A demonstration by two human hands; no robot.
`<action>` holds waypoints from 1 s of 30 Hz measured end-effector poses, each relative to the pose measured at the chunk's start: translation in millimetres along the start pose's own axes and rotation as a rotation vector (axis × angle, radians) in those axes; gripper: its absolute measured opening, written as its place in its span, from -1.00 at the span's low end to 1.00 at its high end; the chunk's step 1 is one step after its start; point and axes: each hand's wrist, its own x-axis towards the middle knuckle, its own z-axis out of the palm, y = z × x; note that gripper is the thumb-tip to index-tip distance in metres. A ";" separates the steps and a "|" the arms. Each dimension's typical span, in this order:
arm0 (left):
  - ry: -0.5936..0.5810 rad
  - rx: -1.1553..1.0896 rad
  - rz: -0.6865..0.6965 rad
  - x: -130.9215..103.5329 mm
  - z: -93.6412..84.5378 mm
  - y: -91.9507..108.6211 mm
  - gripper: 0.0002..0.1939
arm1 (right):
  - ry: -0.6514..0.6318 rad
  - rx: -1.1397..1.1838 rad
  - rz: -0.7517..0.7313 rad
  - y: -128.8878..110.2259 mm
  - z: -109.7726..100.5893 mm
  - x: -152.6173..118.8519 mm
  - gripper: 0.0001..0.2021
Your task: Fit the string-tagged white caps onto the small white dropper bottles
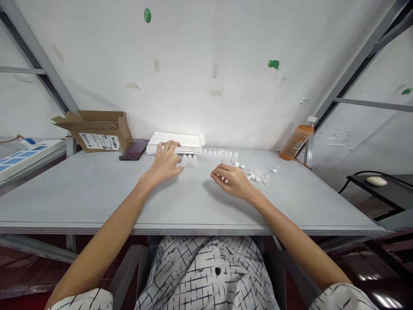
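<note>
My left hand [166, 161] is at the left end of a short group of small white bottles [190, 161], its fingers curved and spread apart. Its thumb and fingertips come close to the nearest bottle; whether they touch it I cannot tell. A longer row of the same white bottles [219, 156] stands behind, along the back of the table. My right hand [234, 181] hovers in front of that row, thumb and fingertips drawn together in a pinch. Anything between those tips is too small to make out. Just right of it lies a heap of small white pieces [259, 177].
Behind my left hand lies a stack of flat white boxes or sheets [176, 141]. A dark phone [134, 149] and an open cardboard box [97, 131] are further left. An orange drink bottle [297, 140] leans at the back right of the grey table [97, 189].
</note>
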 end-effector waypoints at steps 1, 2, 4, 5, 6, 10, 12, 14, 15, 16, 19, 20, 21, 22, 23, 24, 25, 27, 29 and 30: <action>0.041 -0.079 -0.026 1.2 -5.1 -0.8 -0.82 | 0.005 -0.001 -0.002 0.3 -0.3 0.0 -0.71; 0.093 -0.163 -0.069 2.4 -10.4 -2.7 -0.81 | 0.011 -0.003 -0.002 0.7 -0.5 0.1 -0.72; 0.195 -0.351 -0.161 4.6 -20.1 -9.7 -0.76 | 0.019 -0.004 0.001 1.3 -0.9 0.0 -0.72; 0.238 -0.446 -0.218 5.5 -24.1 -14.6 -0.74 | 0.019 -0.002 0.005 1.4 -1.1 0.0 -0.72; 0.277 -0.536 -0.285 6.3 -27.2 -20.2 -0.71 | 0.016 0.001 0.009 1.5 -1.2 0.0 -0.71; 0.328 -0.890 -0.536 7.1 -31.7 -45.8 -0.64 | -0.001 0.001 0.017 1.2 -1.4 -0.2 -0.71; 0.364 -0.852 -0.634 5.6 -30.6 -57.8 -0.58 | -0.006 -0.001 0.013 1.0 -1.6 -0.3 -0.71; 0.418 -0.589 -0.706 3.1 -28.7 -67.7 -0.58 | -0.016 0.001 0.009 0.9 -1.9 -0.4 -0.70; 0.400 -0.468 -0.725 1.7 -27.6 -71.6 -0.58 | -0.021 0.002 0.007 1.0 -2.0 -0.4 -0.70; 0.362 -0.384 -0.753 0.5 -26.4 -74.7 -0.58 | -0.025 0.003 0.006 1.0 -2.2 -0.4 -0.69; 0.119 -0.267 -0.824 -1.8 -21.7 -79.8 -0.57 | -0.036 -0.001 0.004 1.3 -2.6 -0.4 -0.68; 0.040 -0.242 -0.834 -2.0 -19.8 -80.5 -0.57 | -0.037 -0.003 0.004 1.3 -2.8 -0.4 -0.68; -0.016 -0.218 -0.837 -1.9 -18.0 -80.9 -0.58 | -0.036 -0.004 0.004 1.4 -2.9 -0.4 -0.68; -0.046 -0.200 -0.832 -1.8 -16.3 -81.2 -0.59 | -0.033 -0.005 0.004 1.4 -3.1 -0.4 -0.68; -0.058 -0.192 -0.819 -1.6 -14.7 -81.6 -0.60 | -0.030 -0.004 0.004 1.4 -3.2 -0.4 -0.68; -0.054 -0.189 -0.806 -1.5 -13.3 -82.1 -0.62 | -0.029 -0.003 0.004 1.4 -3.4 -0.4 -0.68; -0.045 -0.193 -0.791 -1.5 -12.0 -82.9 -0.63 | -0.030 -0.002 0.004 1.3 -3.6 -0.4 -0.68; -0.030 -0.207 -0.771 -1.8 -9.9 -85.4 -0.69 | -0.040 -0.001 0.003 1.3 -4.0 -0.3 -0.67; -0.049 -0.238 -0.750 -2.1 -7.6 -89.2 -0.75 | -0.050 -0.004 0.002 1.4 -4.2 -0.3 -0.66; -0.076 -0.264 -0.739 -2.3 -6.2 -91.2 -0.76 | -0.054 -0.005 0.002 1.4 -4.3 -0.3 -0.66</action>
